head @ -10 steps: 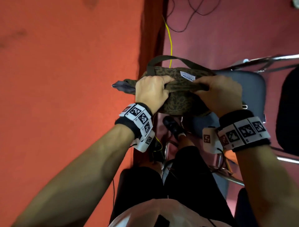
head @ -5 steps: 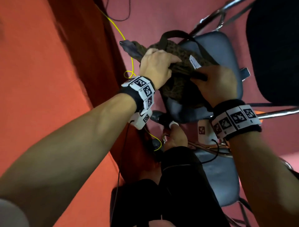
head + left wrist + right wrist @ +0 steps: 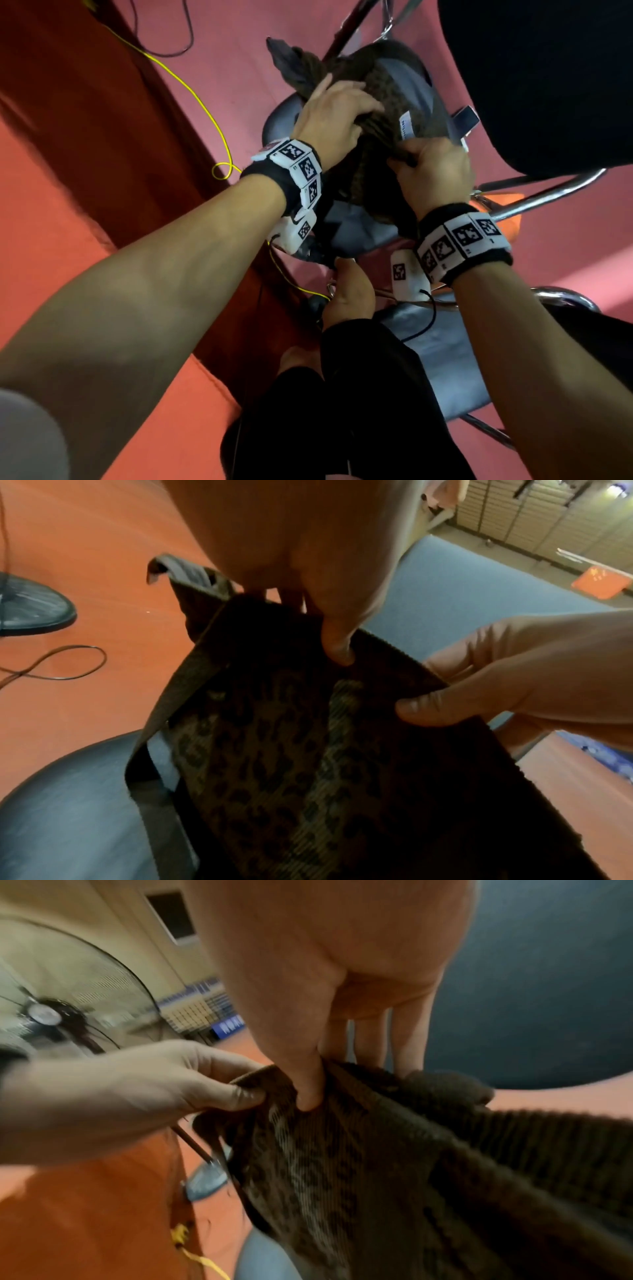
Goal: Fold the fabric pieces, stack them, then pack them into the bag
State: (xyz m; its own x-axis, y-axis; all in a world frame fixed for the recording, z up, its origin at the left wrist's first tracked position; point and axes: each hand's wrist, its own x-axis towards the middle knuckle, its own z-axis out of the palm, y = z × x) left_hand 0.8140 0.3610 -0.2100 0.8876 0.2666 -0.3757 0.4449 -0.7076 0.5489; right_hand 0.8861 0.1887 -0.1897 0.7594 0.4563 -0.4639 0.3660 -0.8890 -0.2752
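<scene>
A brown leopard-print bag is over the grey-blue chair seat. Both hands hold its top rim. My left hand grips the left part of the rim, with the thumb pressed on the cloth. My right hand pinches the rim close beside it, its thumb on the bag. A dark grey fabric end sticks out of the bag's far side. The bag's strap hangs down onto the seat. What is inside the bag is hidden.
An orange-red cloth-covered table fills the left. A yellow cable and a black cable lie on the pink floor. A black chair back is at the upper right, with chrome chair legs below it. A standing fan is nearby.
The bag has gone from beside the table edge to the right and down, over the chair seat. Both hands kept their hold on its rim and now sit closer together.
</scene>
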